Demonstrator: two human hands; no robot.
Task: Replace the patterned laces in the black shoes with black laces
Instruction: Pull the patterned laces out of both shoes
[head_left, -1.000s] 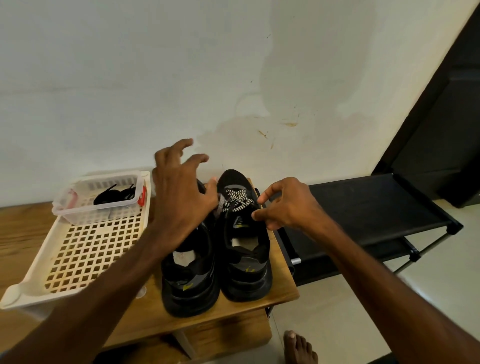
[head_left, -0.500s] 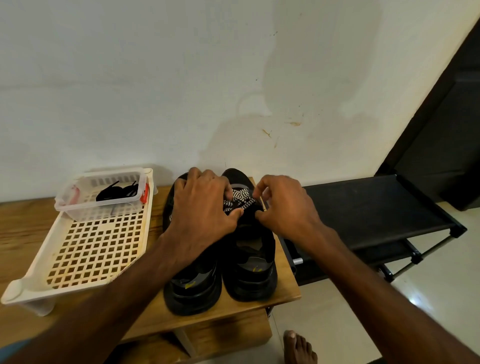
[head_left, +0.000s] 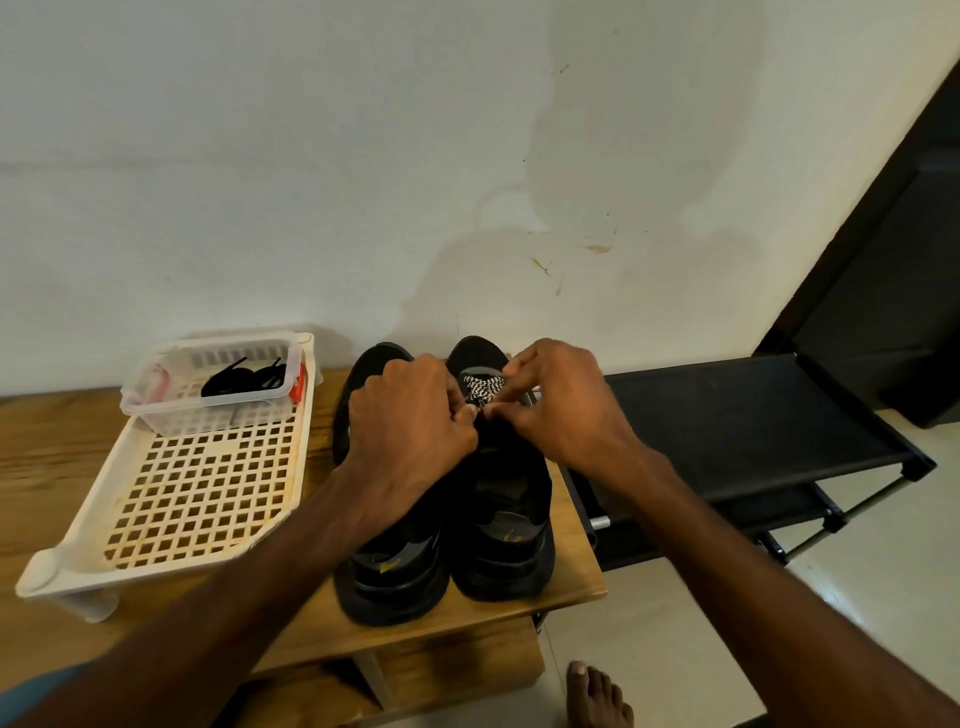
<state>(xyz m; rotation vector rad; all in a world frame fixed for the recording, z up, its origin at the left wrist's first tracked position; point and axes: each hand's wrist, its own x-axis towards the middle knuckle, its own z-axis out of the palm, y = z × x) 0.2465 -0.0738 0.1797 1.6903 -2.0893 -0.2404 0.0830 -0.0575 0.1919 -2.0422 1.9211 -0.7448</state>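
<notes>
1 patterned lace (head_left: 483, 389) in left hand (head_left: 410, 426), right hand (head_left: 566, 410).

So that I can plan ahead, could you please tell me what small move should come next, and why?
Probably tug the top crossing loose: the left hand and right hand both pinch the patterned lace, threaded in the shoe nearer the rack; the black laces lie in their tub.

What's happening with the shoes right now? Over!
Left hand and right hand both pinching the patterned lace on the black shoe nearer the rack. Lace not out yet. Black laces waiting in small clear basket. Nothing blocking.
</notes>
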